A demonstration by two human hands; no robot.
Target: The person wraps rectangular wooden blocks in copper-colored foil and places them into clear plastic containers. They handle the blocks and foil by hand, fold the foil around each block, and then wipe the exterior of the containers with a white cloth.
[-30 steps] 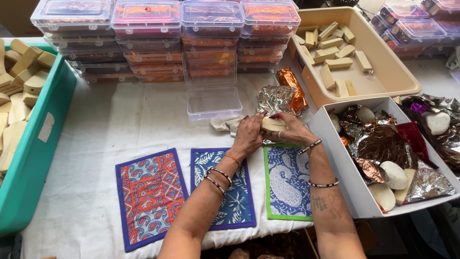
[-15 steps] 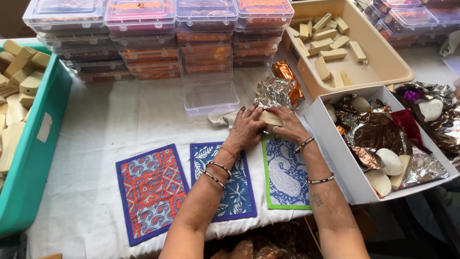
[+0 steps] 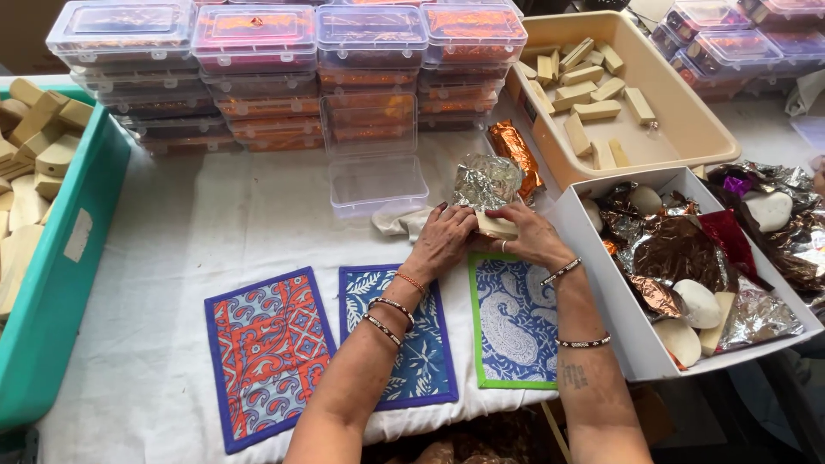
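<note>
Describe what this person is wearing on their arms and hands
Both forearms are bare, no sleeves in view. The left hand has three bracelets on its wrist: a thin orange beaded one and two dark-and-white beaded ones. The right hand wears a ring on one finger, two dark-and-white beaded bracelets, and a small dark tattoo on the forearm.

Soft, even daylight is falling from above, casting only faint shadows on the white cloth-covered table (image 3: 215,232). Glare is shining on the crumpled silver foil sheet (image 3: 486,181) and, behind it, on the stacked clear plastic boxes (image 3: 284,51). Edges are bending slightly.
</note>
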